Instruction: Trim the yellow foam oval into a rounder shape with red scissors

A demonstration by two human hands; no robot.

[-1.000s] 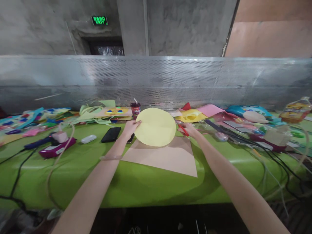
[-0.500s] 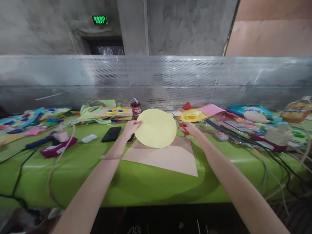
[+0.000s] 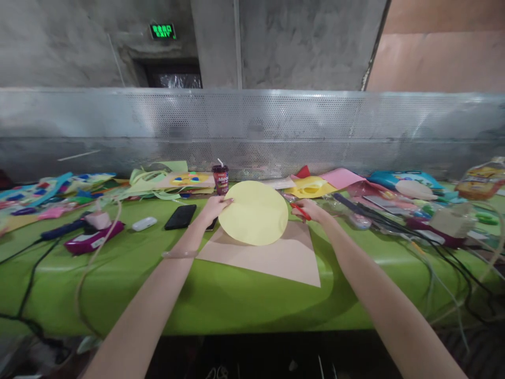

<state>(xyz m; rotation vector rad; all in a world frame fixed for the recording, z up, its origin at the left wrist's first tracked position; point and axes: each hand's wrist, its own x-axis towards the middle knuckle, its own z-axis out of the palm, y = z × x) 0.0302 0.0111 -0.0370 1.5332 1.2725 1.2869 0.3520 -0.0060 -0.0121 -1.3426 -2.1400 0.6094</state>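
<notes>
Between finger and thumb, my left hand (image 3: 214, 208) grips the left edge of a pale yellow paper disc (image 3: 253, 213). The disc is tilted up to face me, above a light pink sheet (image 3: 264, 259) on the table. My right hand (image 3: 310, 209) is closed around the red handles of a pair of scissors (image 3: 302, 212), close to the disc's right edge. Their blades are hard to make out now, so I cannot tell whether they touch the paper. Just left of my left hand lies a black phone (image 3: 180, 217).
A dark drink cup (image 3: 221, 179) with a straw stands behind the disc. Yellow sheets (image 3: 311, 187) and pink sheets (image 3: 342, 178) lie back right. Black cables (image 3: 410, 226) cross the right side; a purple glue gun or box (image 3: 93, 239) is left. A metal barrier (image 3: 252, 116) runs behind the green table (image 3: 221, 305).
The yellow disc has shifted slightly down and right. My right hand with the scissors has moved a little right, and the blades, visible before, have turned out of clear sight.
</notes>
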